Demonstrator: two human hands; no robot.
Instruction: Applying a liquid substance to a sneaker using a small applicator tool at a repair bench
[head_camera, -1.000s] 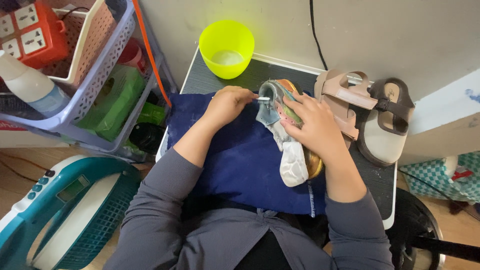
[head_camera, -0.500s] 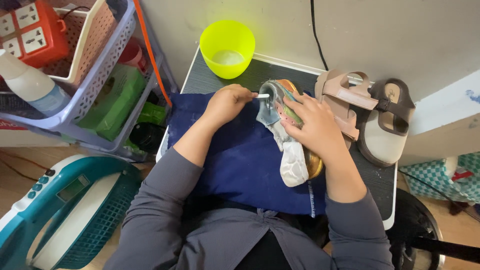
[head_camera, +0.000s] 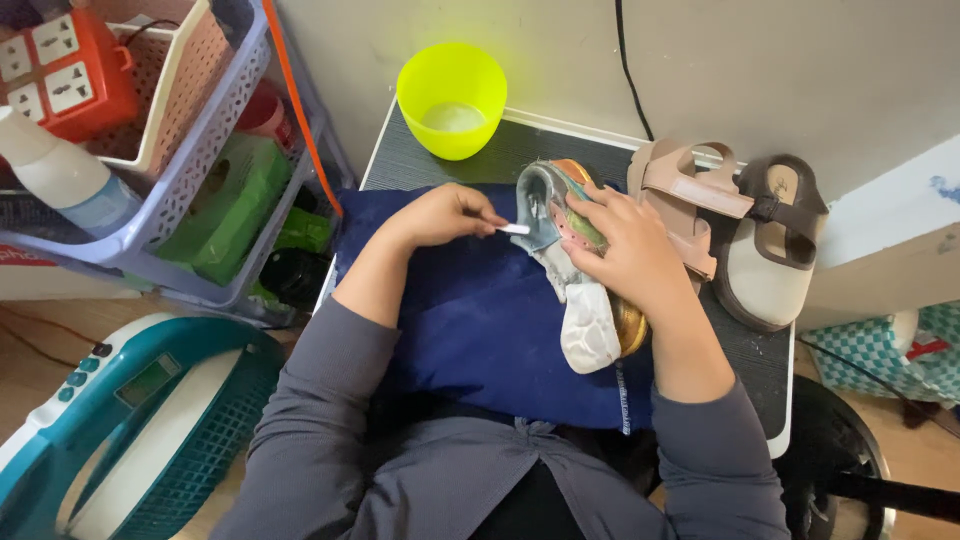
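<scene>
left grip (head_camera: 445, 215): pinching small white tool (head_camera: 515, 229) | right grip (head_camera: 625, 245): clasping shoe (head_camera: 570, 270), apparently on its side

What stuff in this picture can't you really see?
Head view, the only one:
- Small white tool in the left hand: mostly hidden by the fingers, too small to identify.
- Shoe: its middle is covered by the right hand.
- Yellow bowl: contents too pale to tell.
- Teal basket: cut off by the bottom-left edge.
- Sandals: partly overlapped.
</scene>
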